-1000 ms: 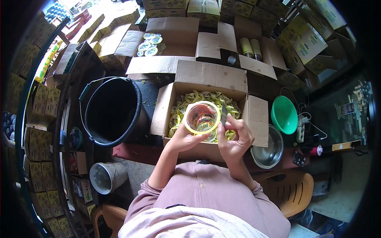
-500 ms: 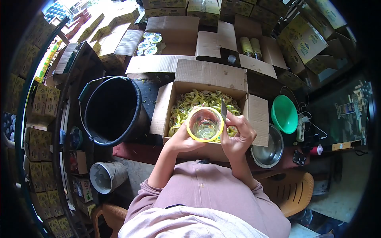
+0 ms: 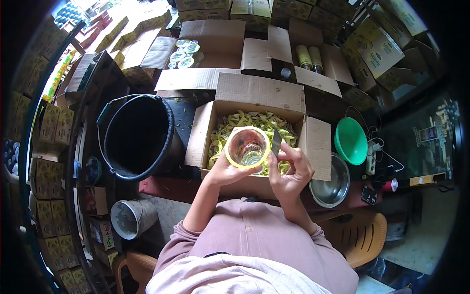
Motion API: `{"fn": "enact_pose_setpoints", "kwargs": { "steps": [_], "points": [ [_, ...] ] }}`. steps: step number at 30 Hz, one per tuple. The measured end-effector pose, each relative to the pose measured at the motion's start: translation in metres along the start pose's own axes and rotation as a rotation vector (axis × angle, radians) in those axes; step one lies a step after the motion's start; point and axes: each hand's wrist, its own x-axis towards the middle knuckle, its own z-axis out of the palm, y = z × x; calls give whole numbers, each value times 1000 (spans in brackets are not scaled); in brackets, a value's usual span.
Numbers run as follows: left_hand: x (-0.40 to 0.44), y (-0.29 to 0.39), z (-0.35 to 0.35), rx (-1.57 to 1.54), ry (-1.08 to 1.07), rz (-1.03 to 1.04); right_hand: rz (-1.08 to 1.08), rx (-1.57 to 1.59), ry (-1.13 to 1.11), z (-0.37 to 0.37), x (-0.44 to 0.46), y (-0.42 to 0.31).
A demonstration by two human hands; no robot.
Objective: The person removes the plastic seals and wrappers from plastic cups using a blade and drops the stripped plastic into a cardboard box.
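My left hand (image 3: 224, 169) is wrapped round a clear cup (image 3: 247, 148) with a yellow rim, its open mouth tilted up toward me. Between the thumb and fingers of my right hand (image 3: 291, 172) is a small dark blade (image 3: 276, 141), upright just right of the cup's rim. Both hands are above the near side of an open cardboard box (image 3: 259, 93) filled with yellow-green strips (image 3: 235, 122). What lies behind the cup and my fingers is hidden.
A large dark bucket (image 3: 169, 142) stands left of the box. To the right are a green bowl (image 3: 351, 141), a metal bowl (image 3: 329, 188) and a phone (image 3: 369, 195). Behind, one open carton (image 3: 210, 36) holds several lidded cups (image 3: 186, 62); another holds bottles (image 3: 303, 56).
Since half a second ago the cup has shifted slightly left and up, and my right hand with the blade has moved a little lower and left. The boxes and bowls look unchanged.
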Motion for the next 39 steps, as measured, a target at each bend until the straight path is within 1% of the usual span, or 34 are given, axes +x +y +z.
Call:
{"fn": "enact_pose_setpoints", "kwargs": {
  "steps": [4,7,15,19,22,25,27,30,33,36,39],
  "points": [
    [1,-3,-1,10,-1,2,-18,-16,-1,1,-5,0],
    [1,1,-1,24,8,2,-22,-33,41,3,-6,1],
    [0,-2,2,30,35,29,-57,-77,28,6,-5,0],
    [1,-3,2,83,8,44,-86,-145,34,6,-3,-2],
    [2,1,2,149,-8,40,-102,-139,58,8,0,-1],
    [2,4,0,212,-42,54,-89,-181,40,7,0,2],
    [0,4,-1,230,-71,75,-101,-145,2,5,5,3],
    [-5,-1,-6,222,-136,51,-81,-79,-31,2,10,8],
    [-5,-4,-1,41,-76,-16,-17,0,0,2,8,10],
    [-3,2,1,25,-43,-66,14,-12,22,-2,8,6],
    [-4,-5,-4,87,-44,-1,-1,-50,1,-5,7,4]
  ]
}}
